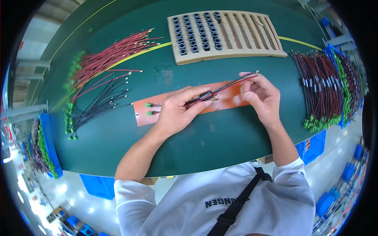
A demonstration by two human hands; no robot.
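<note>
Head view: left hand point(176, 112) grip pinching black ferrite core point(205, 95) on red+black wire pair point(228, 84), held over orange plate point(220, 103) on green worktop point(220, 137). Right hand point(262, 94) grip pinching wire ends, keeps pair taut. Loose wires point(104, 78) left, wooden core tray point(252, 35) ahead, within reach.

Both my forearms are coming in bare from the lower edge and converging forward. My left hand point(176, 111) is lying palm down, thumb and forefinger pinching closed. My right hand point(260, 95) is standing raised beside it, fingers curled inward, fingertips pinched together at top.
</note>
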